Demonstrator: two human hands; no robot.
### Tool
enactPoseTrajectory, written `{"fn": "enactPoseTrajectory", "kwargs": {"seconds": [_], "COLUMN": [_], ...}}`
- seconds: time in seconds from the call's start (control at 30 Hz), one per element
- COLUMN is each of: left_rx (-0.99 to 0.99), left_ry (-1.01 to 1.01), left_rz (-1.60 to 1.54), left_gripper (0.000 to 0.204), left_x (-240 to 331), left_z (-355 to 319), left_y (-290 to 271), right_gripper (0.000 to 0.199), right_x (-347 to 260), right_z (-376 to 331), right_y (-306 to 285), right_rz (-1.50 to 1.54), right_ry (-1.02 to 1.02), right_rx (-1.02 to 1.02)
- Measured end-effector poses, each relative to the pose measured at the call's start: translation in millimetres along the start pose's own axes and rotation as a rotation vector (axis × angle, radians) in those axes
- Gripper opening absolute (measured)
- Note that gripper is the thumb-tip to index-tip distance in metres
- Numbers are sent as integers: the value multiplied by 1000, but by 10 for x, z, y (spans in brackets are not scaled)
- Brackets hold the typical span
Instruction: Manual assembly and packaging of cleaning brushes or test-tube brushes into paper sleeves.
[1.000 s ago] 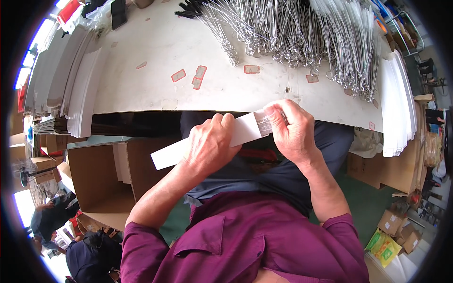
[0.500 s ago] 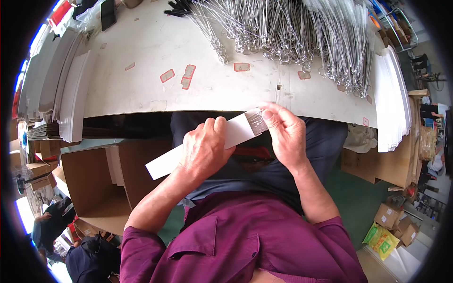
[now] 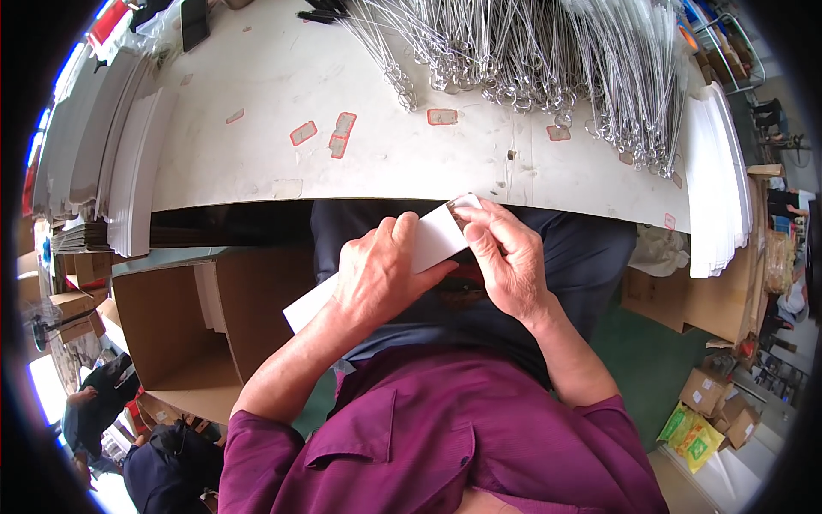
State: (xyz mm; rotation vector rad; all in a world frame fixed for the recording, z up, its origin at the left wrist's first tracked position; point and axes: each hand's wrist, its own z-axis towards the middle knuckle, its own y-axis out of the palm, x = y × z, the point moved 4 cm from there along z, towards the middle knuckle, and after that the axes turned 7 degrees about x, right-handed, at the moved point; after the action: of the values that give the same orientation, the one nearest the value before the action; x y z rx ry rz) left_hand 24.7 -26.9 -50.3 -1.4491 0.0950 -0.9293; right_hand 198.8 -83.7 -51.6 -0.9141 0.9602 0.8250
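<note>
smooth white card makes up the long, slim, square-edged carton [image 3: 438,240], in plain contrast to the thin, shiny metal wires [image 3: 548,68] that fan across the table [image 3: 257,171], many ending in round loops, with a few dark, bristly tips [image 3: 325,15] at the left of the heap. the shirt [image 3: 531,420] is purple with a faint ribbed weave, the trousers [image 3: 591,257] dark and soft.

the carton is held over the lap, just in front of the table's near edge, slanting up to the right. its sides look clean and blank; a narrow dark gap shows at its upper end. the left hand [image 3: 377,270] is wrapped around its middle, thumb stretched along the near side. the right hand [image 3: 511,261] has bent fingers against the upper end; whether they pinch a flap or only press there, i cannot tell.

the pale, scuffed tabletop bears red-edged paper patches [image 3: 442,116]. flat white card stands stacked at the left [image 3: 133,180] and right [image 3: 719,188]. below lie a brown cardboard box [image 3: 167,313] and green floor [image 3: 642,360].
</note>
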Motion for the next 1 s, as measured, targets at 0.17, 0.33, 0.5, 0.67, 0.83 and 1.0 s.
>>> {"fn": "enactPoseTrajectory", "kwargs": {"seconds": [0.17,0.33,0.5,0.67,0.83,1.0], "left_rx": [-62,-56,-34,-32,-67,-86], "left_ry": [-61,-83,-83,-125,-173,-221], "left_rz": [-99,-216,-236,-347,-513,-548], "left_gripper": [72,72,73,74,73,63], "left_x": [-4,55,24,53,48,44], "left_z": [-4,-46,-127,-145,-160,-135], "left_y": [-19,8,72,125,171,176], "right_gripper": [20,17,19,24,36,40], "right_x": [-53,-87,-88,-33,-23,8], "right_z": [-69,-171,-172,-230,-291,-381], "right_y": [-75,-51,-72,-70,-55,39], "right_rz": [50,-95,8,84,170,88], "right_ry": [219,21,77,201,273,300], "right_rx": [-85,15,-163,-253,-312,-156]}}
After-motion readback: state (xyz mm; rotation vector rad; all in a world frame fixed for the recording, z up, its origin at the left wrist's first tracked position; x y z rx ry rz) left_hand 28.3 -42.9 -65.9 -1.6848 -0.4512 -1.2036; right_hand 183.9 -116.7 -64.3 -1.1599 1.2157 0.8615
